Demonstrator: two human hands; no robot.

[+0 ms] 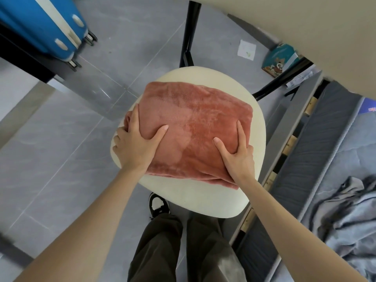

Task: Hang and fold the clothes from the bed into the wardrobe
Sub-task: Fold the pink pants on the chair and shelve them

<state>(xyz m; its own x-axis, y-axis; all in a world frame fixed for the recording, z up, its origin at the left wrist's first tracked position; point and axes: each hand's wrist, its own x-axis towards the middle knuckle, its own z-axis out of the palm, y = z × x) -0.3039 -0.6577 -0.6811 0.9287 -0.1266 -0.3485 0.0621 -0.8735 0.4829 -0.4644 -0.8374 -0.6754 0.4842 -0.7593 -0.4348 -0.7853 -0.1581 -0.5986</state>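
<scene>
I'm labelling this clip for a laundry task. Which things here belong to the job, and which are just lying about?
Job: folded pink fleece, gripped by left hand and right hand; grey clothes on the bed; cream chair under the fleece.
Lying about: blue suitcase, panda box, paper scrap.

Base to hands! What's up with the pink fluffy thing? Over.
Left hand, right hand: both grip folded pink fleece by its sides. Fleece on cream chair seat. Grey clothes on bed. Nothing blocking.
</scene>
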